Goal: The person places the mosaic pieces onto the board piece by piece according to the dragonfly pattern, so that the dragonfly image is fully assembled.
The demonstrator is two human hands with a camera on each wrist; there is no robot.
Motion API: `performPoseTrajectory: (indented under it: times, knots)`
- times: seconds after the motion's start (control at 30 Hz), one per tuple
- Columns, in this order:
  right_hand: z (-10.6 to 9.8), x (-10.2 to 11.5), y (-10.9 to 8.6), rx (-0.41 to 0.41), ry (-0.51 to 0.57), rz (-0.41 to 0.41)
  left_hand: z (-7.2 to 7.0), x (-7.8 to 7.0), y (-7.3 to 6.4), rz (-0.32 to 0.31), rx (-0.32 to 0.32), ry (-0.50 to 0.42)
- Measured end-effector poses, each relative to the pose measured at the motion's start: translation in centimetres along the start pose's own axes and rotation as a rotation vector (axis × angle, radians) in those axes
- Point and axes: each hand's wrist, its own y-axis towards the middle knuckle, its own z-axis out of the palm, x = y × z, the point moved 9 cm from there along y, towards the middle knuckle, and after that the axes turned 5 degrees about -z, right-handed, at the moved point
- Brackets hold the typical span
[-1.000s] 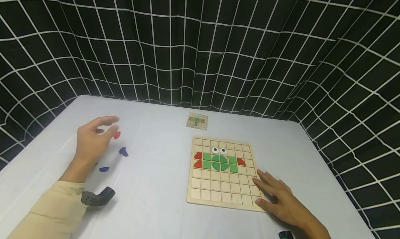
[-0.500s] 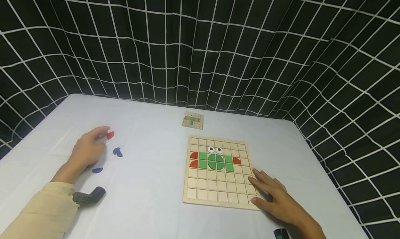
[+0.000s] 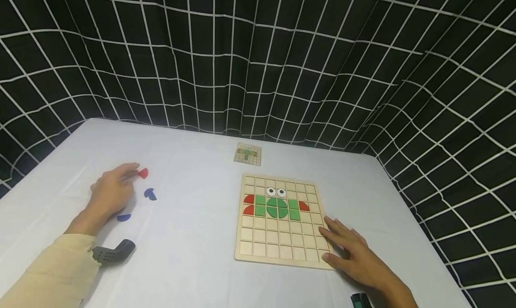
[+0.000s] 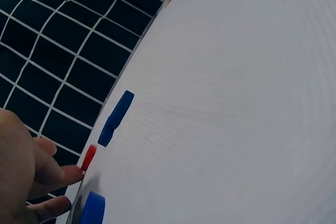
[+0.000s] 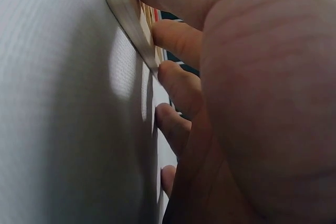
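In the head view my left hand (image 3: pixel 111 189) is down at the table's left, fingertips at the edge of a red quarter-circle tile (image 3: pixel 144 173). The left wrist view shows the fingers bent toward that red tile (image 4: pixel 89 157), seemingly pinching its near end; the far side of the grip is hidden. On the right, a wooden grid board (image 3: pixel 278 250) carries green and red tiles and two round eye tiles (image 3: pixel 276 192). My right hand (image 3: pixel 350 252) rests along its lower right edge, thumb and fingertips on the rim and fingers loosely spread.
Blue tiles (image 3: pixel 150 194) lie near the left hand, with a blue half-circle tile (image 3: pixel 124 217) closer to me. Behind the board is a small pattern card (image 3: pixel 247 154). A black grid-lined curtain (image 3: pixel 225 57) borders the white table (image 3: pixel 193 209).
The left hand has lowered to the red tile, and its fingertips have closed in on it; the tile now looks slightly turned. The right hand stays on the board. The head view has shifted slightly.
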Motion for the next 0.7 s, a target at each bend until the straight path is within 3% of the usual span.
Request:
performPoseTrajectory:
  times: [0.17, 0.37, 0.43, 0.6, 0.7]
  knots:
    - [0.2, -0.1, 0.1, 0.008, 0.002, 0.012, -0.8, 0.0, -0.4, -0.037, -0.094, -0.067]
    - [0.2, -0.1, 0.1, 0.014, -0.006, 0.012, 0.5, -0.5, 0.3, 0.03, 0.042, 0.025]
    - [0.2, -0.2, 0.2, 0.016, -0.012, 0.008, 0.8, -0.7, 0.2, 0.059, 0.056, 0.04]
    - [0.0, -0.2, 0.1, 0.005, -0.015, 0.003, 0.1, -1.3, -0.5, 0.066, -0.058, -0.017]
    - [0.1, -0.3, 0.1, 0.01, -0.005, 0.006, 0.2, -1.3, -0.7, 0.063, -0.045, -0.022]
